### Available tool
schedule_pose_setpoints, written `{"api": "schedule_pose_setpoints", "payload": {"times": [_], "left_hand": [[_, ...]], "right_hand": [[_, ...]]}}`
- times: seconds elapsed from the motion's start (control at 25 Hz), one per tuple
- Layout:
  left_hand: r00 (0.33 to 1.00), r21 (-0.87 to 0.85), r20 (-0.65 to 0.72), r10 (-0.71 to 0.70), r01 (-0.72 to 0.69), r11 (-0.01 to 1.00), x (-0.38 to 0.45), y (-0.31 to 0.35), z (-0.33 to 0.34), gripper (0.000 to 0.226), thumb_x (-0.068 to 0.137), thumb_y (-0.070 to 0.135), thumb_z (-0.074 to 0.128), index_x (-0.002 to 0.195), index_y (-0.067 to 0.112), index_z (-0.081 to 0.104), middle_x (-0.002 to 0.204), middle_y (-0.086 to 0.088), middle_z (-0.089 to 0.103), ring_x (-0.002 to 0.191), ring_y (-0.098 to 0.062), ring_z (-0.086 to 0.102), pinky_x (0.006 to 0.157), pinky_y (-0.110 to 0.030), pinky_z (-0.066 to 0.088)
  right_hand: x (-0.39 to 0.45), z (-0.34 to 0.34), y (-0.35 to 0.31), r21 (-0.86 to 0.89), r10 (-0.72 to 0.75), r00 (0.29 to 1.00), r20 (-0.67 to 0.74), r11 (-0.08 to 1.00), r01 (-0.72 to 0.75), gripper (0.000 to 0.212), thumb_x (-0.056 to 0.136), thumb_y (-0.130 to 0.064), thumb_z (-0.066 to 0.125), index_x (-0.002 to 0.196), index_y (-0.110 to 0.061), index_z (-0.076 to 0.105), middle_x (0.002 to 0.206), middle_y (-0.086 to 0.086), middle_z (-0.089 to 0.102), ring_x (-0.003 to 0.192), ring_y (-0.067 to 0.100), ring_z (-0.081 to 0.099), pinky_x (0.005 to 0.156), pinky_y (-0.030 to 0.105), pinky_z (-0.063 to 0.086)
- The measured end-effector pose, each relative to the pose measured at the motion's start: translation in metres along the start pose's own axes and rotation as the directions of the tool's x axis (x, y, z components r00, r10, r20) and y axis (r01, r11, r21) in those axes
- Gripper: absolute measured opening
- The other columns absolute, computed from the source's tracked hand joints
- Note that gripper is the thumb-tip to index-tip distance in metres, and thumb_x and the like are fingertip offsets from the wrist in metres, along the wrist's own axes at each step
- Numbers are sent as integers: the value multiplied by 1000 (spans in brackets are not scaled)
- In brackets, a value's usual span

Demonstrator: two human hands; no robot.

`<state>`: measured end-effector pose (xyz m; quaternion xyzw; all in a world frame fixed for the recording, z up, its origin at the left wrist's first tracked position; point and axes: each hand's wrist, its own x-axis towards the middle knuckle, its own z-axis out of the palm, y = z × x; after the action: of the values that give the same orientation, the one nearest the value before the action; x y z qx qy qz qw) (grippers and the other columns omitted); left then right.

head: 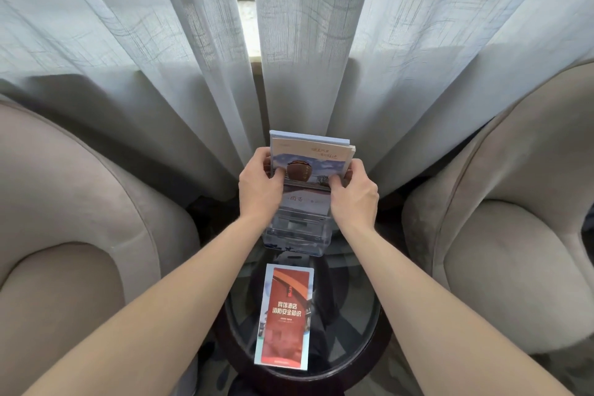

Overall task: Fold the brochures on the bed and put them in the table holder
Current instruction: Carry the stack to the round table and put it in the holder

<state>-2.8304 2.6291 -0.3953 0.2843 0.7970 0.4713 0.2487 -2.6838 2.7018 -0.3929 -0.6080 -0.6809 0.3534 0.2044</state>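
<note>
Reaching over the round glass-topped side table [360,325], I take the clear acrylic brochure holder [294,231] at its far edge as my landmark. Left of the holder stands a beige armchair [80,234], its rounded arm well apart from the table. Nearer in, my left hand [258,185] is closed on the left edge of a stack of folded brochures [310,159], thumb on the front cover and fingers wrapped behind it. The stack stands upright in the holder, its lower part showing through the clear front wall, its top rising above the rim; the front cover carries a picture of a dark round building under a blue sky. My right hand [355,191] is closed on the stack's right edge in the same way, thumb pressed to the cover, fingers behind. On the glass in front of the holder, toward me, one more folded brochure [284,317] lies flat, orange-red with white characters, apart from the holder. Right of the holder sits a second beige armchair [514,234]. Behind the holder hang sheer pale curtains [160,57].
</note>
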Motion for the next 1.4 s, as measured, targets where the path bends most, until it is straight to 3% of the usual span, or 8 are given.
{"api": "schedule_pose_setpoints", "payload": {"times": [0.24, 0.56, 0.76, 0.88, 1.0, 1.12, 1.24, 1.4], "left_hand": [[999, 14, 31, -15, 15, 1000, -1, -7, -2, 19, 94, 33, 64, 106, 43, 52, 104, 19, 64, 97, -3, 62, 75, -25, 57], [997, 79, 74, -39, 33, 996, -11, -33, 2, 16, 94, 32, 64, 105, 39, 55, 105, 19, 66, 99, -4, 63, 78, -28, 58], [994, 97, 96, -45, 35, 995, -15, -45, 9, 16, 94, 32, 65, 106, 35, 57, 104, 19, 66, 98, 0, 62, 79, -26, 57], [993, 132, 94, -65, 52, 990, -16, -53, 15, 15, 95, 32, 64, 108, 34, 58, 106, 16, 67, 101, -8, 62, 79, -32, 58], [993, 230, 65, -101, 84, 969, -18, -66, 17, 15, 96, 32, 59, 109, 39, 56, 101, 17, 63, 106, -15, 42, 81, -36, 46], [994, 319, 39, -102, 85, 944, -20, -75, 14, 17, 97, 30, 54, 111, 39, 59, 99, 15, 65, 93, -9, 27, 83, -38, 38], [997, 397, 48, -59, 35, 917, -20, -79, 11, 19, 97, 29, 55, 114, 33, 62, 108, 9, 69, 94, -9, 41, 91, -37, 39], [993, 191, 62, -103, 89, 978, -23, -72, 12, 25, 94, 26, 64, 119, 29, 61, 118, 11, 64, 109, -12, 59, 91, -41, 56]], "right_hand": [[2, 3, 5, -15, 5, 999, 35, 1000, -4, 7, 97, -36, 55, 98, -31, 50, 94, -6, 67, 85, 21, 64, 73, 47, 58], [-9, 18, 31, -27, 33, 998, 60, 999, -32, 9, 94, -30, 63, 99, -23, 60, 98, -5, 63, 91, 17, 61, 78, 42, 56], [-9, 20, 43, -124, 59, 997, 56, 991, -51, 9, 93, -35, 63, 97, -28, 59, 98, -7, 66, 88, 17, 62, 74, 37, 55], [-11, 24, 49, -174, 78, 995, 66, 983, -66, 11, 93, -38, 63, 100, -31, 59, 101, -9, 68, 90, 15, 63, 75, 38, 57], [-14, 29, 53, -223, 85, 993, 85, 973, -64, 11, 93, -38, 63, 99, -29, 61, 100, -8, 66, 90, 17, 62, 75, 38, 55], [-16, 34, 54, -257, 59, 994, 89, 966, -34, 15, 94, -38, 61, 94, -23, 62, 96, -6, 53, 85, 18, 57, 66, 31, 43], [-21, 36, 54, -245, 43, 996, 84, 969, -21, 17, 94, -35, 61, 96, -18, 64, 91, -7, 48, 81, 15, 49, 67, 28, 36], [-26, 35, 50, -202, 47, 998, 39, 979, -38, 17, 95, -36, 61, 101, -20, 62, 92, -8, 52, 82, 14, 49, 67, 28, 37]]}}
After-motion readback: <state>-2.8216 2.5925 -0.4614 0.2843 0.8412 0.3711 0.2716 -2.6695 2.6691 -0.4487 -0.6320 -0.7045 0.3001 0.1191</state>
